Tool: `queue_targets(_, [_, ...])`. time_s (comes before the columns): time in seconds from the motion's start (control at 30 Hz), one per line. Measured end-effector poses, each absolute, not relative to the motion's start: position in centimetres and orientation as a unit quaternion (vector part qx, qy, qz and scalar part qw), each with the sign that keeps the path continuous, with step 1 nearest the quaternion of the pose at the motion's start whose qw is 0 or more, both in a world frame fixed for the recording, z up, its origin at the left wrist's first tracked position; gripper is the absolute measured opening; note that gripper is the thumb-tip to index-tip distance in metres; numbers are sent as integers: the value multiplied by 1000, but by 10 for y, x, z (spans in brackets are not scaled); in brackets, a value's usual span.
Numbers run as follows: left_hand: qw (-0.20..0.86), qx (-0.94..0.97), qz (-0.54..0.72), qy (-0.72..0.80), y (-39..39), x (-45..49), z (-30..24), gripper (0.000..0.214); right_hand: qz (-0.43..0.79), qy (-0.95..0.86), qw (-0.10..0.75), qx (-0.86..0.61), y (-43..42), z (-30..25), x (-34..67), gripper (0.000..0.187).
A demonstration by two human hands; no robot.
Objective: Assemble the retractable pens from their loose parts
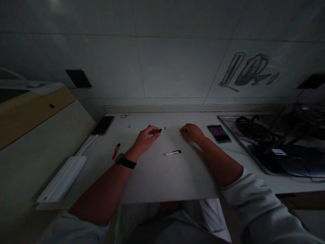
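My left hand (pixel 147 137), with a dark watch (pixel 126 161) on its wrist, is closed with a small black piece (pixel 160 130) pinched at its fingertips. A tiny black bit (pixel 165 128) lies on the counter just to the right of it. My right hand (pixel 192 133) is bent down to the counter with its fingers closed, beside thin pale pieces (pixel 179 126); whatever it grips is too small and dark to make out. Between my forearms lies a white-and-black pen (pixel 173 153). A row of black pens with red and blue parts (pixel 219 134) lies right of my right hand.
A red-and-black marker (pixel 116 151), a phone (pixel 103 125) and a white power strip (pixel 63 179) with its cable are on the left. A gas stove (pixel 254 132) borders the counter (pixel 167 183) on the right. The tiled wall (pixel 172 67) stands behind.
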State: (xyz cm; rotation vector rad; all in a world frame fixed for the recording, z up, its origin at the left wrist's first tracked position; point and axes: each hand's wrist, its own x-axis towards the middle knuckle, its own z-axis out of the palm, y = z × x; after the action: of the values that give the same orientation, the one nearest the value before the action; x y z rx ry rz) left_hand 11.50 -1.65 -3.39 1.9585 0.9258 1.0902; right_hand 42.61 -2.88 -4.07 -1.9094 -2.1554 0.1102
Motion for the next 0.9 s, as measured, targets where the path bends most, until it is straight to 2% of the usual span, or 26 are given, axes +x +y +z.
queue_targets(0.1, [353, 754, 422, 358, -16, 115, -35, 21, 27, -742, 101, -663, -32, -34, 424, 18])
queue_targets(0.37, [350, 755, 417, 366, -15, 115, -36, 22, 9, -798, -46, -600, -48, -6, 428, 18])
queue_targets(0.67, [350, 752, 422, 364, -15, 115, -39, 19, 58, -816, -102, -566, -61, 2, 421, 17])
queue_targets(0.77, [341, 756, 422, 366, -14, 115, -40, 19, 50, -820, -58, -568, -60, -3, 417, 18])
queue_targets(0.9, [288, 781, 417, 366, -14, 114, -38, 18, 53, -832, 109, -542, -55, -6, 407, 14])
